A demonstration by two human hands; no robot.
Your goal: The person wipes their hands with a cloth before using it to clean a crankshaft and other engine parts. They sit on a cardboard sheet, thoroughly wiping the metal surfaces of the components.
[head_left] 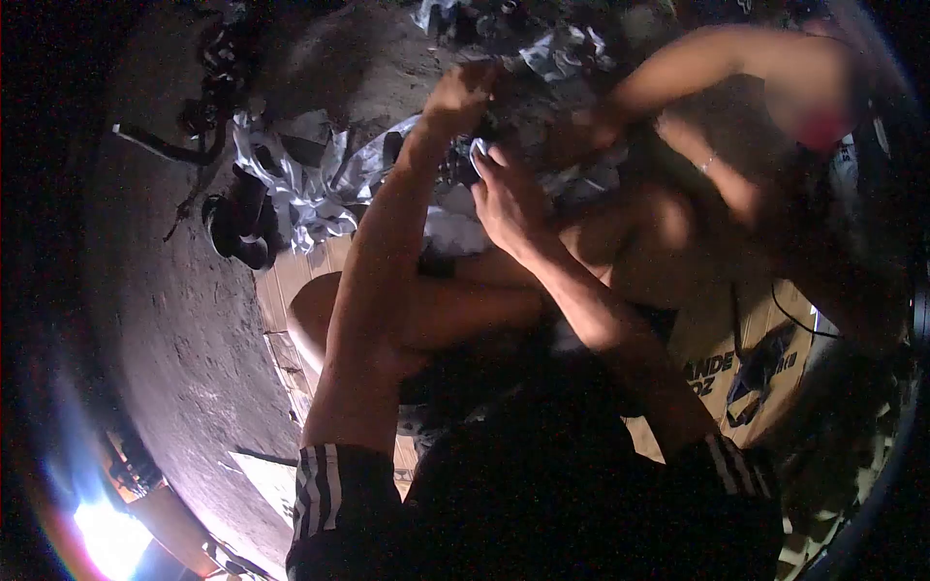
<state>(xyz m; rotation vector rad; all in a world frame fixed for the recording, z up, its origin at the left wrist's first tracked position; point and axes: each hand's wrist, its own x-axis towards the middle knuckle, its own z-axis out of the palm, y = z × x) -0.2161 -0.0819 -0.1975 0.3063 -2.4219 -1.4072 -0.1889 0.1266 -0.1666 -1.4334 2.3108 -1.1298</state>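
Observation:
My left hand point(464, 98) is stretched forward over a dark heap, its fingers curled down; what they hold is lost in shadow. Closer to me, my right hand point(511, 200) has thumb and fingers pinched on a small white piece point(478, 153). Between and below the hands lie pale, crumpled scraps point(453, 230) beside my folded legs. Shiny whitish strips point(308, 198) spread to the left of my left forearm.
Dark curled strips point(238, 230) and a dark bar point(165, 147) lie left on the grey floor point(184, 339). Another person's arm point(697, 73) reaches in from the right. Printed cardboard point(678, 382) is under us. A bright lamp point(111, 542) shines lower left.

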